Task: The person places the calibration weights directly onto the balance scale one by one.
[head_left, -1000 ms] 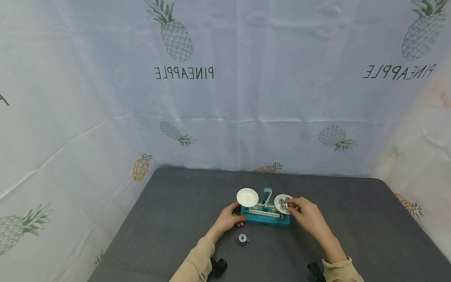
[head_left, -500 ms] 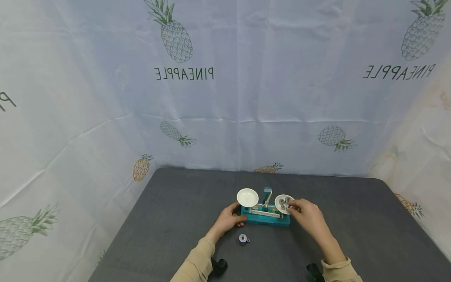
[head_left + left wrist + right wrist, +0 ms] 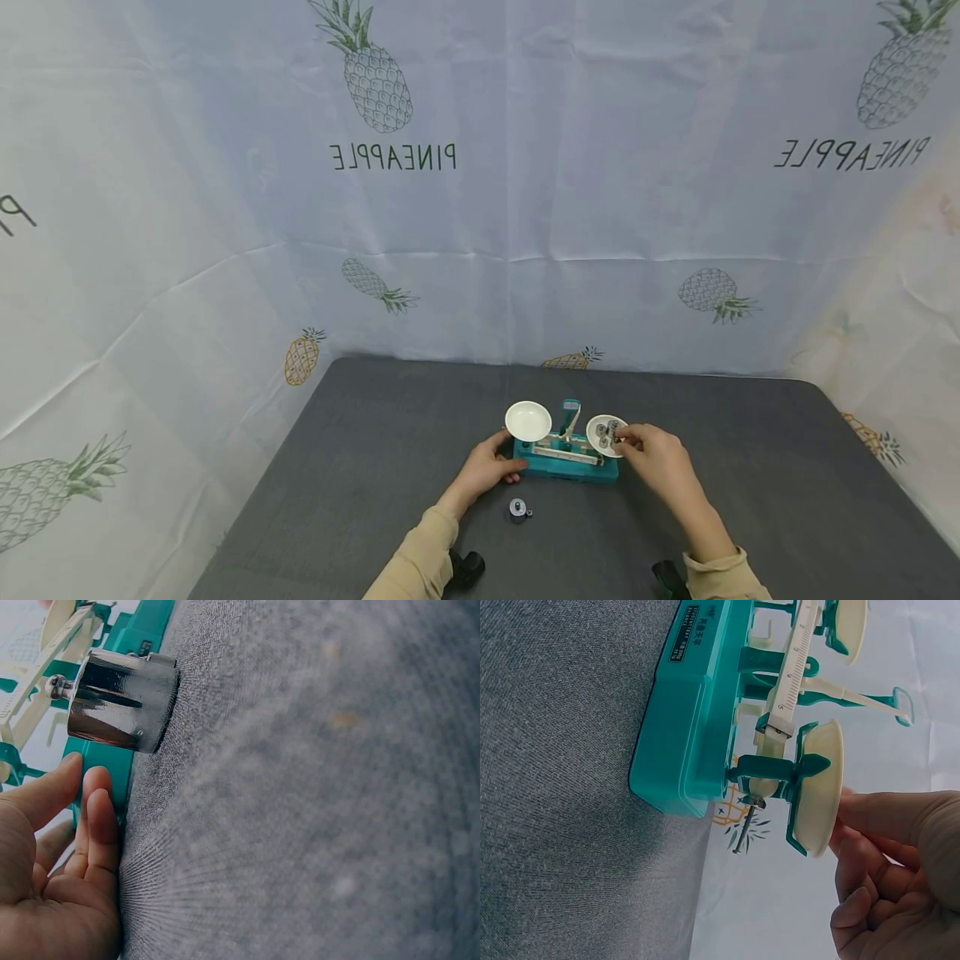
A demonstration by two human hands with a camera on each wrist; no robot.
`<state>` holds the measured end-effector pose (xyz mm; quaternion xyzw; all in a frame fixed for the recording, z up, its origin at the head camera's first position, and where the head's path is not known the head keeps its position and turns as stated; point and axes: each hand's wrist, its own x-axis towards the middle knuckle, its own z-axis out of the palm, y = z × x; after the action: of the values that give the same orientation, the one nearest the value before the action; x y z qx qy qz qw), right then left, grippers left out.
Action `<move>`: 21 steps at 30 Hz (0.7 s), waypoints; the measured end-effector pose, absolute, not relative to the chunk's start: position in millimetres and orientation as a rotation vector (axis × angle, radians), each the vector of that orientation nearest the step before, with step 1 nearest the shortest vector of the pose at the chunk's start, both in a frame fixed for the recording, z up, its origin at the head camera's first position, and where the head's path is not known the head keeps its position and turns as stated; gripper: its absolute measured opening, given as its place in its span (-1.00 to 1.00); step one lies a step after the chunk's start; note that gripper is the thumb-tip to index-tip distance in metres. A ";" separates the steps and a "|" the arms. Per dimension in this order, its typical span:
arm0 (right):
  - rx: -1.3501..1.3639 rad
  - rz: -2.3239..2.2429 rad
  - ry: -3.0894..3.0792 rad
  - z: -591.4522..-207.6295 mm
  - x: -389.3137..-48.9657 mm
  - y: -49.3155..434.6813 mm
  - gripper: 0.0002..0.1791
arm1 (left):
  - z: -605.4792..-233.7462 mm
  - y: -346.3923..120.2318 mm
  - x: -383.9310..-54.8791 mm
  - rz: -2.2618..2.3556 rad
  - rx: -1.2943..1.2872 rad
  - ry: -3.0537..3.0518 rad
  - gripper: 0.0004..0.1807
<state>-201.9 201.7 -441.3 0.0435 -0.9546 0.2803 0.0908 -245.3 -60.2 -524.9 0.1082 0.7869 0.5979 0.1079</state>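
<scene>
inspected left to right on the grey worktop (image 3: 390, 467). at the left end of the teal balance (image 3: 566, 469): left hand (image 3: 482, 468), clamped on the base with thumb and fingers. on the near-edge side of the base: one knobbed metal weight (image 3: 517, 510), upright and apart from the balance, with a small metal piece (image 3: 528, 512) just beside it, too small to identify. next along: left pan (image 3: 528, 422), white and face up. sited midway between the worktop's left and right edges: the balance itself, upright. at its right end: right pan (image 3: 825, 791), carrying several small weights (image 3: 602, 431). over the outer rim: right hand (image 3: 660, 458), thumb and fingers bent at the pan; cannot tell whether pinched on a weight, with the fingertips hidden by the rim in the right wrist view. compared with a second ago: no clear change found in hands, pans or loose weight. judged accordingly: base being steadied, handling at the right pan under way.
</scene>
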 end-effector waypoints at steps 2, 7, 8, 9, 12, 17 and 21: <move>0.128 0.840 -2.829 -440.6 -201.2 202.0 -0.77 | -517.4 -59.8 -241.8 1.755 0.318 2.320 -0.33; 0.114 0.853 -2.783 -437.6 -199.4 204.3 -0.78 | -514.9 -60.7 -241.1 1.763 0.321 2.307 -0.32; 0.115 0.851 -2.771 -437.3 -199.3 205.1 -0.78 | -518.2 -61.1 -242.6 1.768 0.322 2.301 -0.31; 0.116 0.850 -2.759 -437.2 -199.5 206.0 -0.78 | -523.1 -61.2 -244.8 1.768 0.324 2.301 -0.31; 0.119 0.855 -2.730 -437.6 -199.9 208.8 -0.78 | -528.5 -61.2 -247.5 1.755 0.307 2.300 -0.29; 0.137 0.933 -2.729 -436.6 -198.5 212.6 -0.74 | -528.6 -60.9 -247.4 1.740 0.296 2.303 -0.30; 0.170 1.023 -2.742 -436.8 -198.3 216.3 -0.61 | -528.9 -60.5 -248.5 1.746 0.302 2.304 -0.30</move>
<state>-198.3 216.3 -436.8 0.0578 -0.9302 0.3471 0.1048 -248.5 -60.5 -528.9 0.1032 0.7872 0.5966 0.1174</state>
